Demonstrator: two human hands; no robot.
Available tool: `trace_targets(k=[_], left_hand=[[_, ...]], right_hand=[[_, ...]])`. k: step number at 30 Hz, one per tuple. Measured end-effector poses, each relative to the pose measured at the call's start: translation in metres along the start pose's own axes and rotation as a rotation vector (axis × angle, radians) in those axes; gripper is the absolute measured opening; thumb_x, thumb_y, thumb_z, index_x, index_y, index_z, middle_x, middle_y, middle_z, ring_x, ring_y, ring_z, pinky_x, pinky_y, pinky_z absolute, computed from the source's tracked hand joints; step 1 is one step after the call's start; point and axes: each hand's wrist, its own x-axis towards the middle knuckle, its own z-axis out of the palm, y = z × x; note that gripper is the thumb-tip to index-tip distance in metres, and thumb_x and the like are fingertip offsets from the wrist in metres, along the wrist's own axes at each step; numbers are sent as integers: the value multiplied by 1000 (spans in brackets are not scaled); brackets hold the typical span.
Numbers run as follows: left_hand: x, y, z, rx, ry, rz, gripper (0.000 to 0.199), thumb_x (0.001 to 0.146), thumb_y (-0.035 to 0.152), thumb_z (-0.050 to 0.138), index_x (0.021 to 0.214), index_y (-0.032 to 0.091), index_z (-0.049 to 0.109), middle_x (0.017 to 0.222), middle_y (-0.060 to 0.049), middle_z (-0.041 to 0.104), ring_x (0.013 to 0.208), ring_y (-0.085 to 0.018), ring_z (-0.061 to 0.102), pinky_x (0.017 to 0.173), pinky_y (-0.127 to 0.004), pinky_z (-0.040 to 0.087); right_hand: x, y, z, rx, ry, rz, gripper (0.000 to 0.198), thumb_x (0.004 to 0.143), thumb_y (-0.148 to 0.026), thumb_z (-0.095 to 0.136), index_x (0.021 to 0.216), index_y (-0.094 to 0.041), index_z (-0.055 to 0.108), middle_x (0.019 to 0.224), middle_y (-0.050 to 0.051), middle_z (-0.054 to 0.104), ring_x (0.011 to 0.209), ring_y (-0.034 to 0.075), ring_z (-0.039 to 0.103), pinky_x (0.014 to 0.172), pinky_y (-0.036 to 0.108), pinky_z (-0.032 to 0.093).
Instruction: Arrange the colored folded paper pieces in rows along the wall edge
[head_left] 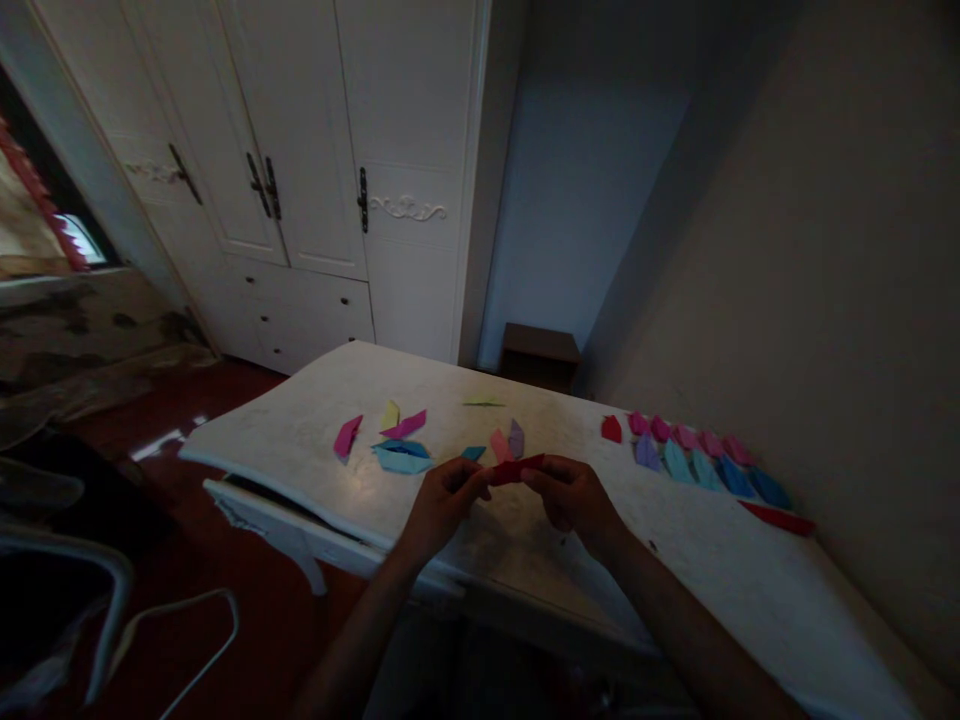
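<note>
A small red folded paper piece (516,469) is held between both hands above the front part of the white table. My left hand (448,497) pinches its left end, and my right hand (568,496) grips the right end between thumb and fingers. Just beyond it lie a salmon paper piece (501,446), a lilac piece (517,438) and a small blue piece (473,453). Left of my hands sit a light-blue folded paper boat (403,457), magenta pieces (347,437) and a yellow piece (390,415). A flat yellow-green piece (484,402) rests farther back.
Along the wall on the table's right, pink folded papers (684,436) and blue ones (736,477) stand in rows, with red pieces (776,517) at the ends. The white table (285,430) has an ajar drawer at its front left. A white wardrobe (416,120) stands behind.
</note>
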Motion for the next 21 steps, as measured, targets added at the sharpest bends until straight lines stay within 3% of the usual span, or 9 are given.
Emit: trace_targets(k=[4,8,13,21], left_hand=[[-1,-2,1,3,-1,-15,34,82,48,61,86,15,62,68,-1,65,52,-10,51,48,-20,37],[-4,-1,15,58,-92,1,27,82,42,62,87,16,65,74,-3,67,68,-16,63,61,-24,46],[-6,9,55,86,-233,3,25,84,39,59,88,15,67,76,-5,69,69,-17,63,62,-25,46],[-4,14,113,108,-395,41,21,86,33,57,91,17,69,79,-3,69,70,-16,61,64,-25,44]], right_hand=[[-13,2,-12,113,151,-4,37,70,-51,74,83,-17,71,37,-9,40,28,5,25,28,20,15],[-30,6,-39,217,290,-31,33,68,-46,78,82,-17,68,41,-7,49,27,2,23,28,19,14],[-50,14,-78,276,440,-37,32,66,-41,82,81,-18,64,51,-6,55,28,0,23,28,17,15],[-78,23,-124,148,629,10,39,59,-46,85,76,-17,65,57,-4,58,30,0,28,29,18,15]])
